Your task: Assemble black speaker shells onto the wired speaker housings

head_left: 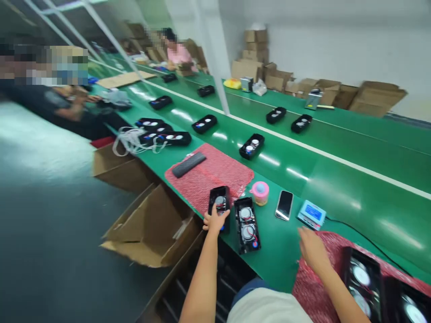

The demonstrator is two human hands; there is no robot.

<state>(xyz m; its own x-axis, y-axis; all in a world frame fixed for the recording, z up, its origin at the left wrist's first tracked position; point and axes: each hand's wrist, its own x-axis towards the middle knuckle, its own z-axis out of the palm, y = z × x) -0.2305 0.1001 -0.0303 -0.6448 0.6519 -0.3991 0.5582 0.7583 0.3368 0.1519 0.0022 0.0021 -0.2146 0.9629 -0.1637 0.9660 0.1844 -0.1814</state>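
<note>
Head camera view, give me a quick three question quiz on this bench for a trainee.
1. True or false: the left hand grips a black speaker housing.
2. What lies between the pink round item and the blue-screened device? A phone, B mug, C scissors.
3. Fill in: the right hand is at the edge of a ___ foam mat.
Key: 1 true; 2 A; 3 red.
</note>
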